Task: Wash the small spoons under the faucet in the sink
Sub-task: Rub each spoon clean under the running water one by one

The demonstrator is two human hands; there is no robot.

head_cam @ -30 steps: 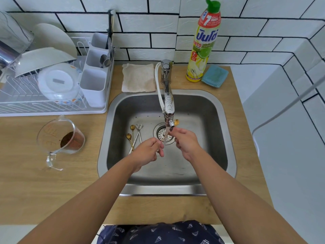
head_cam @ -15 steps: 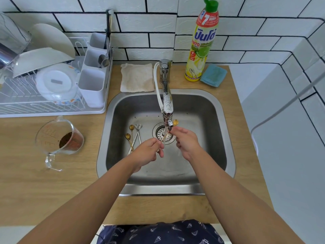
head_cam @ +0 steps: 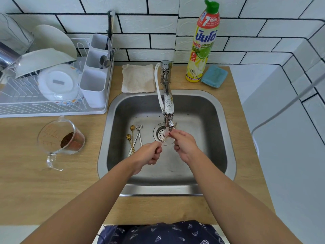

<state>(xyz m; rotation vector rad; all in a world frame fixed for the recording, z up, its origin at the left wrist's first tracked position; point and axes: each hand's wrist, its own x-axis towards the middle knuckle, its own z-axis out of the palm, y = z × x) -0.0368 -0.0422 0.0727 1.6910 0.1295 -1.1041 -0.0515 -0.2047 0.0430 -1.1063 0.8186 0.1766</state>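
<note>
**Rinsing one spoon under the stream**

The left hand (head_cam: 149, 154) pinches the handle of a small spoon (head_cam: 164, 139) and the right hand (head_cam: 182, 145) pinches its far end under the faucet (head_cam: 168, 104). Next, I judge, it must be put aside and one taken from the waiting spoons (head_cam: 134, 138) at the sink (head_cam: 226, 138) floor's left.

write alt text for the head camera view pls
Both hands hold a small spoon under the running faucet over a steel sink: left hand grips the handle, right hand rubs the bowl end. More small spoons lie on the sink floor.
</note>
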